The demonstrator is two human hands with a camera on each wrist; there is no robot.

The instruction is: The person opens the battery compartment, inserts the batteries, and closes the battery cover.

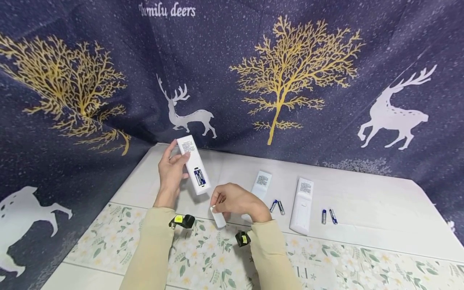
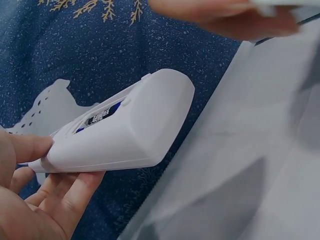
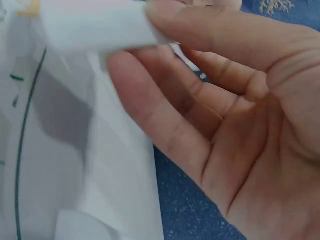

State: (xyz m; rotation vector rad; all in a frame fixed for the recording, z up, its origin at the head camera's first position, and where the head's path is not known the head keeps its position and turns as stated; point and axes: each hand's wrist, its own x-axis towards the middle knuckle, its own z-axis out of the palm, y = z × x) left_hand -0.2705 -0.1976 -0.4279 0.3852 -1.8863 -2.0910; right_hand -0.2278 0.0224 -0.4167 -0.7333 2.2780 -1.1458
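My left hand (image 1: 170, 173) holds a white remote control (image 1: 194, 159) above the table, its back turned up and tilted. Two blue-and-silver batteries (image 1: 199, 177) sit side by side in its uncovered compartment. In the left wrist view the thumb lies on one side of the remote (image 2: 155, 120) and fingers support it from below. To the right and lower, my right hand (image 1: 237, 199) pinches a small white battery cover (image 1: 218, 217) between thumb and fingers, apart from the remote. The right wrist view shows this cover (image 3: 100, 30) blurred at the top.
On the white table (image 1: 362, 201) lie a shorter remote (image 1: 262, 184), partly behind the right hand, and a longer one (image 1: 301, 207). Loose batteries (image 1: 277, 206) lie between them, and another pair (image 1: 329, 216) farther right. A dark blue cloth (image 1: 224, 72) hangs behind.
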